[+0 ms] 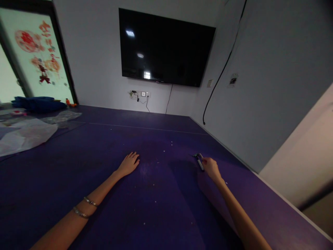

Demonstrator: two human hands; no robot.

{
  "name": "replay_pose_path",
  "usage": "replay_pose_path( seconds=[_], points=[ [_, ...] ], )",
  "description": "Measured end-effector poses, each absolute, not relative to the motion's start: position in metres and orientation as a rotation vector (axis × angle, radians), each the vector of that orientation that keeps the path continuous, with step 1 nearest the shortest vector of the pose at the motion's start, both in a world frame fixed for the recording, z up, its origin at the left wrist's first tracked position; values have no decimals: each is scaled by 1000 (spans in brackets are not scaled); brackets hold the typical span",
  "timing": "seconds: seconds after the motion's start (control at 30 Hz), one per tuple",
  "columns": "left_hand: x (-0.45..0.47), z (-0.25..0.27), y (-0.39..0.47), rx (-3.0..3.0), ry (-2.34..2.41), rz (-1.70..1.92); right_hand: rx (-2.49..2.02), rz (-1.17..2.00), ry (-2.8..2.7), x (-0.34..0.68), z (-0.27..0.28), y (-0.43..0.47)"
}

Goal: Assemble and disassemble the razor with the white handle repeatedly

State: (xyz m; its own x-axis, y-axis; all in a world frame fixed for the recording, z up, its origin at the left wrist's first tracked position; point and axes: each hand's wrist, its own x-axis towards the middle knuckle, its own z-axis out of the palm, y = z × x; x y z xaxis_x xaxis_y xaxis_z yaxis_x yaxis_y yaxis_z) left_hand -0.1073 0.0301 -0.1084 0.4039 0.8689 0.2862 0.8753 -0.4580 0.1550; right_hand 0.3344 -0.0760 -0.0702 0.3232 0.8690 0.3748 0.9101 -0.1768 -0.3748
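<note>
My left hand (129, 164) lies palm down on the purple tabletop (104, 194), fingers stretched and slightly spread, with nothing in it. Two silver bangles (86, 207) circle that forearm. To the right, my right hand (211, 169) pinches a small silver-and-black metal tool (200, 163) between thumb and fingers, just at the table surface. The tool has a narrow head and a straight handle; its exact kind is too small to make out. Tiny white bits (164, 151) are scattered on the table between and around my hands.
Clear plastic sheeting (33, 133) and a folded dark blue cloth (39, 104) lie at the far left. A television (166, 48) hangs on the wall above sockets (143, 94). A black cable (221, 73) dangles along the right wall, its end near the table's edge.
</note>
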Motion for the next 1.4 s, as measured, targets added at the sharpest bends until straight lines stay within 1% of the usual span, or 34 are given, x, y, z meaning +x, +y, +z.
replay_pose_path(
  seconds=[0.2, 0.57, 0.73, 0.87, 1.0, 1.17, 1.23, 1.4],
  points=[
    [-108, -111, 32, -2617, -1627, -522, -2220, 7, -1616, 339, -71, -83],
    [-107, -108, 30, -2634, -1654, -513, -2287, -82, -1694, 332, -79, -80],
    [-97, -93, 23, -2589, -1734, -591, -2290, -102, -1686, 329, -79, -79],
    [-70, -66, 12, -2553, -1664, -870, -2219, -107, -1682, 316, -69, -76],
    [-25, -41, 2, -2760, -1575, -1078, -2090, -101, -1688, 285, -48, -73],
    [31, -32, -3, -3090, -1557, -1118, -2013, -102, -1729, 235, -27, -74],
    [47, -36, -2, -3183, -1731, -1098, -1995, -109, -1754, 217, -24, -76],
    [72, -45, 2, -3191, -1922, -1116, -1960, -117, -1848, 182, -22, -84]
  ],
)
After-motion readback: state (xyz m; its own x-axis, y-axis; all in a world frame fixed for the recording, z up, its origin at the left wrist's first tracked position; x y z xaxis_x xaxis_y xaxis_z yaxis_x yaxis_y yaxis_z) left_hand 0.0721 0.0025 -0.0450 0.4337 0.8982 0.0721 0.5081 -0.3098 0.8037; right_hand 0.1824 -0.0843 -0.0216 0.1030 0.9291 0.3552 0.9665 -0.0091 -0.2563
